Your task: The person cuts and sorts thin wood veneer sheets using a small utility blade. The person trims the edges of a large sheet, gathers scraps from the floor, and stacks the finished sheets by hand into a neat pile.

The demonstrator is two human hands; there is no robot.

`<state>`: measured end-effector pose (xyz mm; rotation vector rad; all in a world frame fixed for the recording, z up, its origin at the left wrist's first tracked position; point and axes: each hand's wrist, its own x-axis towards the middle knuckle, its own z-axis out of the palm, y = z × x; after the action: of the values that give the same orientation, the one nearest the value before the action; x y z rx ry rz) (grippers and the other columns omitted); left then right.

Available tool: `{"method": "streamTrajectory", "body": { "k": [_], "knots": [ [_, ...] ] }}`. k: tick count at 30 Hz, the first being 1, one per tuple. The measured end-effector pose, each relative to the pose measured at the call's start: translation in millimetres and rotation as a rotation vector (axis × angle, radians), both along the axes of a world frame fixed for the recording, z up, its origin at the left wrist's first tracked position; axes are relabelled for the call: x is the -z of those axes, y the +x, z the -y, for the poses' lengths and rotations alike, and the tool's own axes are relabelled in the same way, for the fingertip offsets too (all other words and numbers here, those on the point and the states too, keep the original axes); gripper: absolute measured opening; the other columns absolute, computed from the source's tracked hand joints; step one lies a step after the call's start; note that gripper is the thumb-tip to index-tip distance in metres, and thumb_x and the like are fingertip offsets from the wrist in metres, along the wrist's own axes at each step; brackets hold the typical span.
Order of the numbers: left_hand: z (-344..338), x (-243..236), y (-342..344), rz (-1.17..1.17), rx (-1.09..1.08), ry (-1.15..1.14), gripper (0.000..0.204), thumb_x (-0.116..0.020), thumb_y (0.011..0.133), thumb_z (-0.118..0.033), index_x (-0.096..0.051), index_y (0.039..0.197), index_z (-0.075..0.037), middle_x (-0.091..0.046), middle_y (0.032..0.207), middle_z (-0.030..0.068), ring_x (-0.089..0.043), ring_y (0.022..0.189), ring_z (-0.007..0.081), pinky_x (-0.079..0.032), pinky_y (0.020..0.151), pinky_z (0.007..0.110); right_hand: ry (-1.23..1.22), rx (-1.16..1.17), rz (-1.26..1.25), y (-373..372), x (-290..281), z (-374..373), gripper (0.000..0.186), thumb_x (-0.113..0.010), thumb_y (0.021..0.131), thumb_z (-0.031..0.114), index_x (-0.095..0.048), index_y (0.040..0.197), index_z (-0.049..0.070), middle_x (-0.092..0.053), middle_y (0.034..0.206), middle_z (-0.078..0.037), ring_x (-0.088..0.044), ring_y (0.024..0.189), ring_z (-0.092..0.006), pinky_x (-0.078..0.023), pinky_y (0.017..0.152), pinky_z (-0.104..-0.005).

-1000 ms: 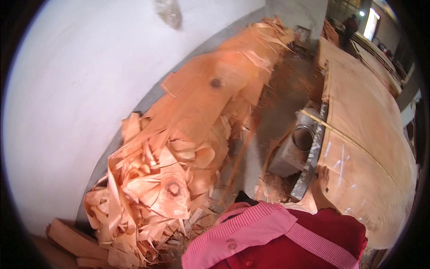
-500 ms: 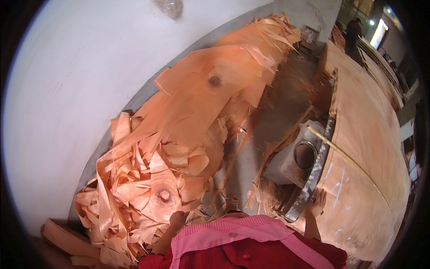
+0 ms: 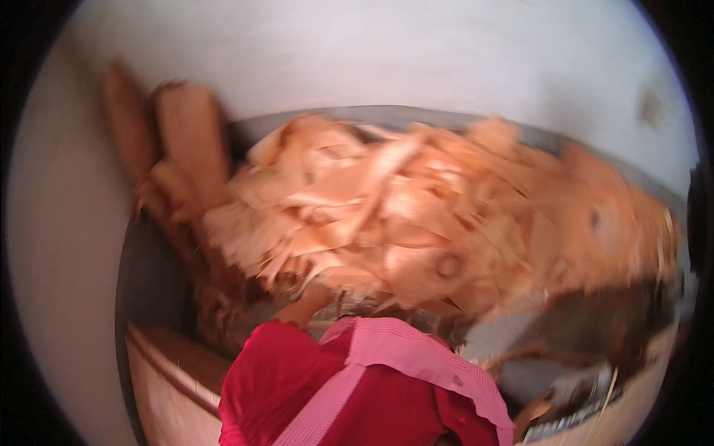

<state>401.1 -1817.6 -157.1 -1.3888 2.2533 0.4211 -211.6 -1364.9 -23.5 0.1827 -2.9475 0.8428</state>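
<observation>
My left hand (image 3: 315,296) reaches to the near edge of a big heap of thin wood veneer scraps (image 3: 416,215), curled and torn, pale orange. Motion smears its fingers against the scraps, so I cannot see whether they grip any. Low on the right, my right hand (image 3: 537,407) is beside the dark, paint-marked edge bar (image 3: 569,424) at the side of a stack of veneer sheets (image 3: 632,416). Blur hides its fingers too.
Long wood pieces (image 3: 190,134) lean in the left corner. A pale wall (image 3: 416,59) runs behind the heap. Another wooden stack (image 3: 167,379) stands at lower left. A grey container (image 3: 550,379) sits by the edge bar, and a thin yellow strip (image 3: 611,398) crosses that bar.
My view has swung left, bringing the wall corner and leaning wood into sight. My left arm now stretches out to the heap; my right hand, earlier flat on the stack, is lower and blurred.
</observation>
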Motion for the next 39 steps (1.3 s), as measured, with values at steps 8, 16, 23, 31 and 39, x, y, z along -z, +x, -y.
{"method": "streamTrajectory", "body": {
  "k": [8, 16, 23, 31, 39],
  "knots": [
    [50, -102, 81, 0.02, -0.522, 0.223, 0.041, -0.046, 0.082, -0.04, -0.062, 0.097, -0.006, -0.06, 0.104, 0.0115, -0.057, 0.095, 0.0274, -0.047, 0.077, 0.041, -0.397, -0.372, 0.379, 129, 40, 192, 0.025, -0.044, 0.085, 0.008, -0.05, 0.109, 0.006, -0.057, 0.095, -0.013, -0.058, 0.075, -0.0236, -0.045, 0.055, -0.0289],
    [-5, -68, 203, -0.165, -1.065, 0.052, 0.044, -0.059, 0.075, -0.036, -0.055, 0.108, -0.006, -0.056, 0.108, 0.0137, -0.055, 0.099, 0.0269, -0.043, 0.084, 0.043, -0.283, -0.643, 0.718, 80, 61, 356, 0.026, -0.053, 0.083, 0.018, -0.049, 0.105, 0.006, -0.055, 0.082, -0.003, -0.052, 0.055, -0.0089, -0.035, 0.041, -0.0181],
    [209, -126, 358, -0.562, -0.976, -0.382, 0.039, -0.058, 0.071, -0.013, -0.051, 0.108, -0.003, -0.055, 0.096, 0.0207, -0.054, 0.091, 0.0352, -0.045, 0.077, 0.041, -0.262, -0.662, 0.907, 271, 34, 429, 0.026, -0.05, 0.083, 0.014, -0.047, 0.107, 0.004, -0.059, 0.083, -0.007, -0.055, 0.052, -0.0143, -0.038, 0.039, -0.0212],
    [533, -231, 404, -0.598, -0.993, -0.874, 0.064, -0.061, 0.074, -0.026, -0.032, 0.125, 0.0, -0.04, 0.123, 0.0184, -0.039, 0.113, 0.03, -0.036, 0.087, 0.043, -0.43, -0.424, 1.012, 411, 4, 445, 0.013, -0.048, 0.084, 0.004, -0.053, 0.095, 0.0, -0.054, 0.07, -0.007, -0.055, 0.063, -0.0155, -0.044, 0.046, -0.0237],
    [600, -208, 421, -0.597, -1.06, -0.789, 0.079, -0.069, 0.066, -0.037, -0.03, 0.125, -0.002, -0.039, 0.122, 0.0147, -0.036, 0.113, 0.0308, -0.032, 0.086, 0.05, -0.397, -0.44, 1.059, 502, -22, 468, 0.016, -0.044, 0.084, 0.001, -0.053, 0.097, 0.002, -0.057, 0.076, -0.006, -0.055, 0.059, -0.0146, -0.039, 0.047, -0.0183]
  ]
}}
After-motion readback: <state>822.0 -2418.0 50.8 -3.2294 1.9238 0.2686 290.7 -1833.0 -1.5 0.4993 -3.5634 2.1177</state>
